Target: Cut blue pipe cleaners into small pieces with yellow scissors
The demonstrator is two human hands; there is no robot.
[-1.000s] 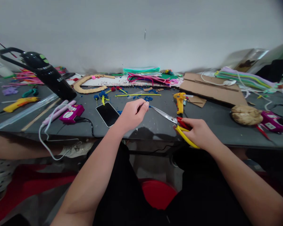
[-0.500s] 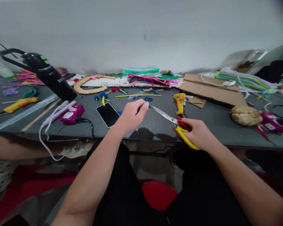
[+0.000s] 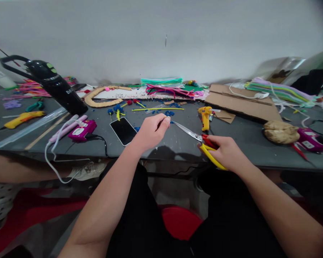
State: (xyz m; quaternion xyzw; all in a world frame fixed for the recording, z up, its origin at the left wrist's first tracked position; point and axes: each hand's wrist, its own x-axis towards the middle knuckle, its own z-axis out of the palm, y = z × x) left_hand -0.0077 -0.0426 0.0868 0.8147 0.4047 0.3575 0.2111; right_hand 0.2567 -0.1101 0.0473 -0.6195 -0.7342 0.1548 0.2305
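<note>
My right hand (image 3: 226, 150) is wrapped around a pair of scissors (image 3: 187, 132) with red and yellow handles. Their blades look closed or nearly so and point left, toward my other hand. Just short of the blade tips, my left hand (image 3: 155, 129) is closed in a pinch over the table; what it holds is too small to make out. A tiny blue bit shows by the blade tips. Blue fluffy scraps (image 3: 169, 113) lie beyond my left fingers, and a long yellow pipe cleaner (image 3: 157, 109) lies behind them. A phone (image 3: 123, 131) rests beside my left wrist.
A yellow glue gun (image 3: 205, 118) stands beyond the scissors, near a cardboard sheet (image 3: 242, 102). On the left are a black bottle (image 3: 56, 86), a purple box (image 3: 82, 130) with cables, and another yellow glue gun (image 3: 24, 119). Bundled pipe cleaners (image 3: 281, 92) lie at the back right.
Almost nothing differs. Both hands and the scissors keep nearly the same place, with only a very slight shift at the blade tips.
</note>
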